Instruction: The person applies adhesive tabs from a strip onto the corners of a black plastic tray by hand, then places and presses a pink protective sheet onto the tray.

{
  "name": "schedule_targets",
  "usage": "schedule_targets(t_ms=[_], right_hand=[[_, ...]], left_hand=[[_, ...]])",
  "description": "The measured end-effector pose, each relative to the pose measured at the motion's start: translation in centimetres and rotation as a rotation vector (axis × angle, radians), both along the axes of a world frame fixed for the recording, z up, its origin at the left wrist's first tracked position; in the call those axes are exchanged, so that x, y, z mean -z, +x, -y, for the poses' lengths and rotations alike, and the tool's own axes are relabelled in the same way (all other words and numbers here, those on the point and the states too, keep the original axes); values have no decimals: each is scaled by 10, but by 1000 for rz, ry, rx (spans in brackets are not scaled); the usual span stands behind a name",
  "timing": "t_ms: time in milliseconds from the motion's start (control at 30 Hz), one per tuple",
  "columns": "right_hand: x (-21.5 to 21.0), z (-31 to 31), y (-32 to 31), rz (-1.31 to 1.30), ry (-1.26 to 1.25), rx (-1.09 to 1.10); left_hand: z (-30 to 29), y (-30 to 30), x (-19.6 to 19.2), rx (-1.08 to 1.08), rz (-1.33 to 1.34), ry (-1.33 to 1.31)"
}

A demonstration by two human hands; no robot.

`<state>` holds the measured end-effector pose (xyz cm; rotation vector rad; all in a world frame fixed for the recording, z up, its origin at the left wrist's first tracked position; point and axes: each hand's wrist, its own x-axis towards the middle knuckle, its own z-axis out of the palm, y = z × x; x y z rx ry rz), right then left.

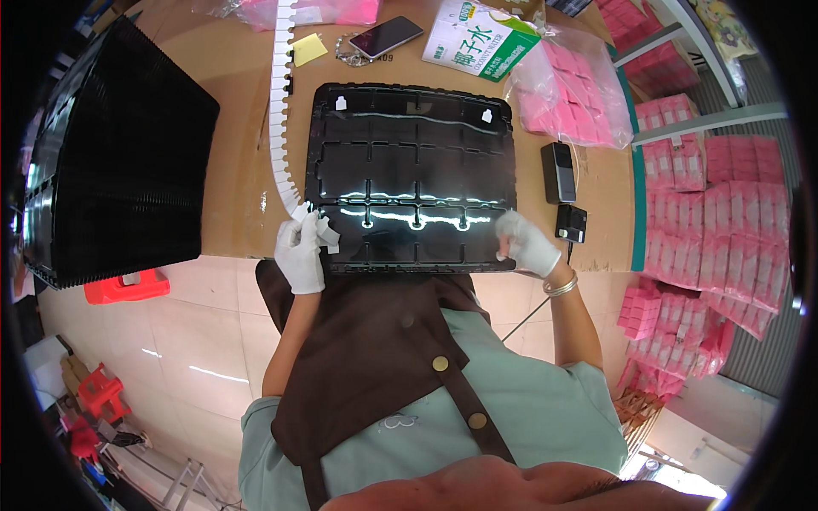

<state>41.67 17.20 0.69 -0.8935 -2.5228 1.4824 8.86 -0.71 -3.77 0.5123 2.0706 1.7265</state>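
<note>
In front of me a shallow black plastic tray lies on the cardboard-covered table. Small white tags sit near its two far corners. My left hand, in a white glove, is closed on the near end of a long white segmented strip with dark bits along its edge. White pieces of it stick out beside the fingers, over the tray's near left edge. My right hand, gloved too, has its fingers curled together at the near right corner of the tray. Whatever it may hold is too small to make out.
A tall stack of black trays stands at left. Beyond my tray lie a phone, a yellow note and a white-green carton. To the right are bagged pink blocks and two small black devices. Pink packs fill shelving.
</note>
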Motion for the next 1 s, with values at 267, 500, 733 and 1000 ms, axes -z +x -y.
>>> schedule_targets(t_ms=[267,500,733,1000], right_hand=[[7,18,-28,326,373,301],[0,3,11,35,-73,70],[11,25,-25,293,436,323],[-2,-17,9,-134,-298,286]], left_hand=[[-1,1,-1,-7,40,35],[0,0,-1,6,24,16],[-1,0,2,12,12,8],[-2,-2,-1,17,36,12]])
